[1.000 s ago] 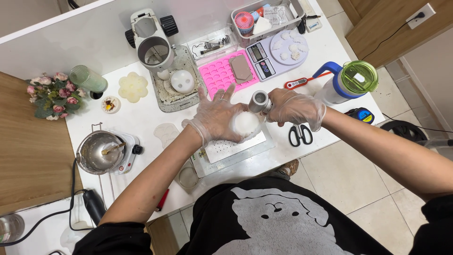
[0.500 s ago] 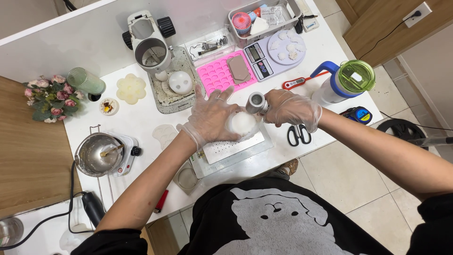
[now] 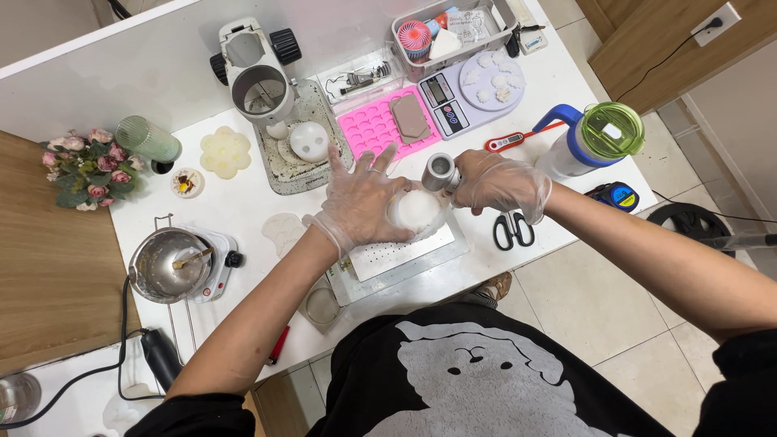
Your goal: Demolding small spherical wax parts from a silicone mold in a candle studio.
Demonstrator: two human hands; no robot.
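Left hand (image 3: 363, 202) cupped around white ball (image 3: 415, 209); right hand (image 3: 498, 182) clamped on metal cup (image 3: 439, 171); pink mould (image 3: 376, 126) behind.

Bright even light, soft shadows, sharp focus.

Home craft workshop: white worktable (image 3: 243, 202) with melting pot (image 3: 166, 265), pink mold (image 3: 374, 127), scale (image 3: 469, 93).

- Round mould (image 3: 416, 210) on perforated tray (image 3: 405, 252), near table (image 3: 243, 202) front edge.
- Scissors (image 3: 511, 230) right of tray.
- Scale (image 3: 471, 93) toward back right corner.
- Pot (image 3: 162, 264) on hotplate, front left corner.
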